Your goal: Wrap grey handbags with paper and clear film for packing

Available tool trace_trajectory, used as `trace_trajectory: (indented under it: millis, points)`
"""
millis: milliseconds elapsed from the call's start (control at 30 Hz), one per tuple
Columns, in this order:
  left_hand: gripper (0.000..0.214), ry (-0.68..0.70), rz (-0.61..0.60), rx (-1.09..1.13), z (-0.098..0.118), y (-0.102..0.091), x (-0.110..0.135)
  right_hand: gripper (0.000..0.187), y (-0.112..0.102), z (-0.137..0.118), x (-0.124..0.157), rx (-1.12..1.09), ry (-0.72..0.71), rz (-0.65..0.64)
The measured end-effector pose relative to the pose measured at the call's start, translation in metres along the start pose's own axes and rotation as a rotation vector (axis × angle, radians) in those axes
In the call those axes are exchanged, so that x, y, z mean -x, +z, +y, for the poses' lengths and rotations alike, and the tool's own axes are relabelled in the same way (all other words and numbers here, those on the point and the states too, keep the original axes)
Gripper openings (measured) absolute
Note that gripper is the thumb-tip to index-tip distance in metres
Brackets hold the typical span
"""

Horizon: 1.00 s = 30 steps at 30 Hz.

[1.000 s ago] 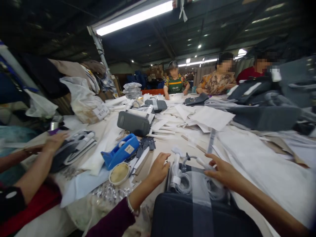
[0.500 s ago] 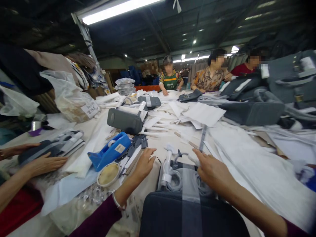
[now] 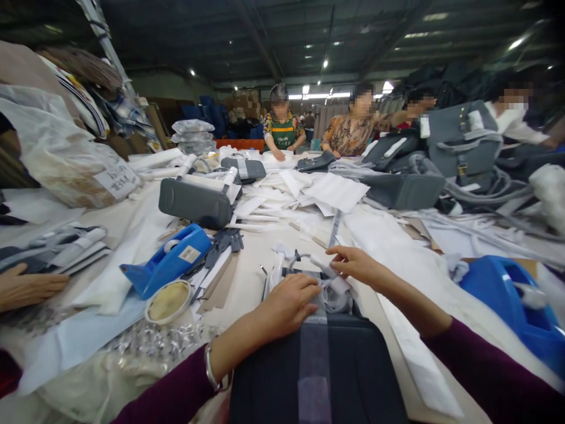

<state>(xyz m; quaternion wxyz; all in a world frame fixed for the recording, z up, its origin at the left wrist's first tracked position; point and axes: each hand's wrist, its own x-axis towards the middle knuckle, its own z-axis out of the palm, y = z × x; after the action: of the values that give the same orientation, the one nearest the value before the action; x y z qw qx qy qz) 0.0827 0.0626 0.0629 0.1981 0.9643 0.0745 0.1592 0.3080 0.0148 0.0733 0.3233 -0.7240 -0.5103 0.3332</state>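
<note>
A dark navy bag (image 3: 353,359) lies in front of me, with a strip of clear tape (image 3: 314,359) running down its middle. My left hand (image 3: 289,297) rests palm down across the bag's upper part and the tape, fingers extended and slightly bent. Around it are straps in pale wrapping (image 3: 338,294), partly hidden by my fingers. To the right, my right hand (image 3: 357,265) reaches in over a wrapped handle (image 3: 324,265) at the bag's far end. Its thumb and forefinger are apart; whether they touch the handle is hard to tell.
A blue tape dispenser (image 3: 176,256) and a round tub (image 3: 168,301) sit to the left; another blue dispenser (image 3: 507,306) is at right. White foam sheets (image 3: 335,191) and grey bags (image 3: 194,203) cover the far table. A co-worker's hand (image 3: 30,288) is at far left.
The view has turned right, so the scene shifts left. My left hand has moved from beside the bag onto it. My right hand stays near the wrapped handle.
</note>
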Motion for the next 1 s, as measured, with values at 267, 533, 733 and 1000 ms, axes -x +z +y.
trace_trajectory:
  millis: [267, 533, 733, 1000]
  points:
    - [0.047, -0.07, -0.045, 0.204, 0.012, 0.004, -0.02, 0.036, -0.015, 0.001, 0.021, -0.172, 0.165, -0.104]
    - [0.045, -0.086, 0.002, 0.26, 0.01, 0.013, -0.017, 0.036, -0.012, 0.019, 0.039, -0.29, 0.158, -0.077]
    - [0.045, -0.111, 0.018, 0.274, 0.011, 0.014, -0.016, 0.027, 0.001, 0.025, 0.045, -0.325, 0.103, -0.066]
    - [0.046, -0.127, 0.056, 0.273, 0.008, 0.019, -0.013, 0.032, 0.013, 0.024, 0.052, -0.378, 0.106, 0.029]
